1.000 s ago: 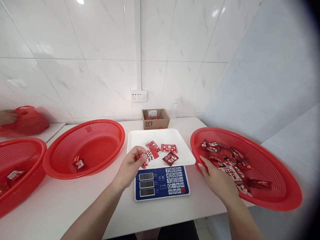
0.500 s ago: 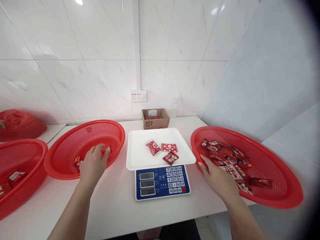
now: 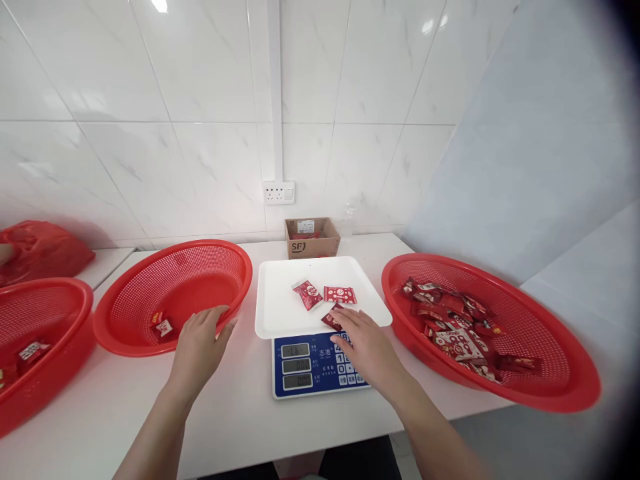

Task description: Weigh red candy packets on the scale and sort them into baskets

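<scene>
My left hand [image 3: 201, 350] is at the near right rim of a red perforated basket [image 3: 173, 257]. Its fingers curl over the rim, with the thumb on the outer side; anything under the palm is hidden. A few small candy packets [image 3: 163, 328] lie in that basket. Over the front of the white scale tray [image 3: 280, 320], my right hand [image 3: 367, 347] has its fingers and thumb apart. Its fingertips rest at a dark red packet [image 3: 331, 319], partly covering it. A pink-red packet [image 3: 308, 295] and a red dotted packet [image 3: 340, 295] also lie on the tray.
The blue scale panel [image 3: 300, 367] sits below the tray. At right, another red basket [image 3: 565, 393] holds many packets [image 3: 455, 327]. A third basket [image 3: 55, 373] and a red bag [image 3: 45, 250] are at left. Behind the scale stands a cardboard box [image 3: 313, 248].
My right hand has left the right basket's rim and moved left onto the tray. My left hand has come back from inside its basket to the rim; the packet at its fingertips is out of sight.
</scene>
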Motion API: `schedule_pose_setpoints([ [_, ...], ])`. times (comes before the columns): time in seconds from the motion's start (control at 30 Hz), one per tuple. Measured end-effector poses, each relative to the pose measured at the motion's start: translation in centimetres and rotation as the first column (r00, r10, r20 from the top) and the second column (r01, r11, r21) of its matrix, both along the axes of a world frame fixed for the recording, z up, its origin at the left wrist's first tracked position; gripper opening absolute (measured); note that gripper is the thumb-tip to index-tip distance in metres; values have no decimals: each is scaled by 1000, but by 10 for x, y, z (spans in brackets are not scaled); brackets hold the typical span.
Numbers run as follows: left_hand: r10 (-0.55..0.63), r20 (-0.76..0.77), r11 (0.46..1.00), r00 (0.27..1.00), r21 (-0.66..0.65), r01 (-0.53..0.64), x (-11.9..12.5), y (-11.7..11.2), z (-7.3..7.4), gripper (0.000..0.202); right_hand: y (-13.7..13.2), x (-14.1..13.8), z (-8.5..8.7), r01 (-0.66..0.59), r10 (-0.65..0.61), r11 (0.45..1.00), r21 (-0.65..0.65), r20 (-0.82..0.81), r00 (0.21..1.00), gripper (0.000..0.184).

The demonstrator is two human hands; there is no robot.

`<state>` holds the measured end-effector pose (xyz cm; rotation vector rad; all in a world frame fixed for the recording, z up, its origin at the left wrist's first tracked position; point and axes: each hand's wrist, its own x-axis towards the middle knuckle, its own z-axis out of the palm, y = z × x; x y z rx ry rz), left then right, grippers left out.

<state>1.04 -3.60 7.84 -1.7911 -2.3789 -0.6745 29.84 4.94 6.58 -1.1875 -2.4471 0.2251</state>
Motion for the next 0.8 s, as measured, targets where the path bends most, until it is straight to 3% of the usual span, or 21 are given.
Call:
schedule_pose_setpoints([
  [0.2, -222, 215, 964, 951, 194, 181, 32, -3, 2, 31, -13, -16, 15, -80, 25, 985, -151, -334, 942, 27],
  [0.3, -381, 378, 924, 844, 190, 332, 61, -1, 8, 28, -22, -24, 26, -130, -44, 944, -302, -507, 861, 26],
  [0.4, -462, 522, 880, 717, 170, 443, 87, 2, 14, 26, -28, -31, 30, -202, -110, 890, -410, -621, 776, 27],
  [0.57, -440, 746, 851, 500, 168, 497, 104, 5, 19, 33, -31, -35, 29, -297, -145, 822, -486, -682, 716, 28],
  [0.7, -394, 857, 842, 333, 191, 505, 101, 1, 19, 33, -32, -33, 27, -290, -137, 823, -489, -666, 734, 33],
  [0.8, -386, 892, 817, 233, 214, 535, 97, -2, 17, 32, -32, -33, 24, -335, -121, 776, -534, -648, 752, 35],
])
